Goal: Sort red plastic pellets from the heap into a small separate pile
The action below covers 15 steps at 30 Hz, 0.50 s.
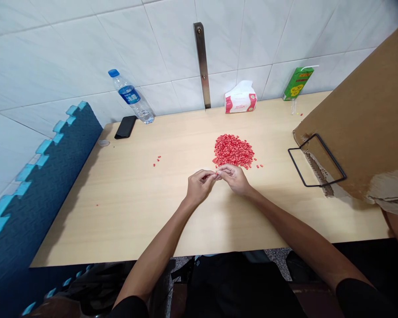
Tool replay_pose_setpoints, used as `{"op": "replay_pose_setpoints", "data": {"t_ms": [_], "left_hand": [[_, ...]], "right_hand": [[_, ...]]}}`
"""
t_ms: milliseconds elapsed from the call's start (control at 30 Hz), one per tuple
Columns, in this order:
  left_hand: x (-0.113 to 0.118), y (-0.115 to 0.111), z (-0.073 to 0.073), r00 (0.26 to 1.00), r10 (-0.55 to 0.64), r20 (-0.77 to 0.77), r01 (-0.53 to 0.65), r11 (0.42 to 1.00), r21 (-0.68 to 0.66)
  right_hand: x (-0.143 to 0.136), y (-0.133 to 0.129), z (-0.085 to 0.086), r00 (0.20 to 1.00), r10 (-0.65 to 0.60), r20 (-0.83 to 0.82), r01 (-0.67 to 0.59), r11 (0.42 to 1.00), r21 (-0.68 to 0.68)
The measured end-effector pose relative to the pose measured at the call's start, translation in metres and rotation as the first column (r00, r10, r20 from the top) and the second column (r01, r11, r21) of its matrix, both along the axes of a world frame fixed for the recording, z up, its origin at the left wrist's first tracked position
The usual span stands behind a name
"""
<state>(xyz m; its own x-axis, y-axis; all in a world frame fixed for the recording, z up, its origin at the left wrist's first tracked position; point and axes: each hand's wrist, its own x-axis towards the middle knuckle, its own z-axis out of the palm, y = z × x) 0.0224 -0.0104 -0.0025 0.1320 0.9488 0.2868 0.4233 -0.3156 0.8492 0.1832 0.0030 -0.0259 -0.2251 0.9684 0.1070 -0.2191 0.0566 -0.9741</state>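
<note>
Step in hand, as I judge it: close fingertip work on one small red piece [216, 173], just on the near side of the red pile [234, 151]. Left hand [199, 184] and right hand [235, 179] meet there, thumb and fingertips of each pinched together around the piece; which has the firmer hold, cannot tell. Right hand lies nearer the pile, close against its near edge.

Next move, my reading: calls for a light, steady pinch from both hands, fingertips kept in line. A piece this small could easily slip and drop on the table [135, 212].

Looks: held piece mostly hidden by fingers, only a speck of red showing. Pile is a loose, roundish heap of short red bits, stubby, seemingly alike. Strays [262, 166] just right of the pile; a few more bits [159, 157] well apart to its left. Tissue pack [241, 98] stands beyond the pile, by the wall.
</note>
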Motion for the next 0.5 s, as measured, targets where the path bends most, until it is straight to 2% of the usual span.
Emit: {"op": "replay_pose_setpoints", "data": {"t_ms": [133,333,400,433,500], "left_hand": [[0.002,-0.003,0.002,0.998,0.024,-0.058,-0.021,0.998,0.064],[-0.005,0.004,0.004,0.995,0.041,-0.096,-0.029,0.993,0.116],[-0.019,0.012,0.007,0.982,0.131,-0.134,-0.111,0.983,0.146],[-0.029,0.018,0.009,0.965,0.215,-0.149,-0.192,0.969,0.155],[-0.054,0.032,0.011,0.887,0.419,-0.192,-0.391,0.905,0.169]], "right_hand": [[-0.001,-0.002,0.0,0.998,-0.034,0.046,0.034,0.999,0.016],[-0.003,-0.006,0.005,0.999,-0.045,0.008,0.045,0.999,-0.019],[-0.003,-0.007,0.007,0.997,-0.071,0.009,0.071,0.997,-0.044],[-0.003,-0.007,0.008,0.997,-0.077,0.009,0.077,0.995,-0.057],[-0.002,-0.007,0.008,0.997,-0.072,-0.011,0.07,0.994,-0.08]]}}
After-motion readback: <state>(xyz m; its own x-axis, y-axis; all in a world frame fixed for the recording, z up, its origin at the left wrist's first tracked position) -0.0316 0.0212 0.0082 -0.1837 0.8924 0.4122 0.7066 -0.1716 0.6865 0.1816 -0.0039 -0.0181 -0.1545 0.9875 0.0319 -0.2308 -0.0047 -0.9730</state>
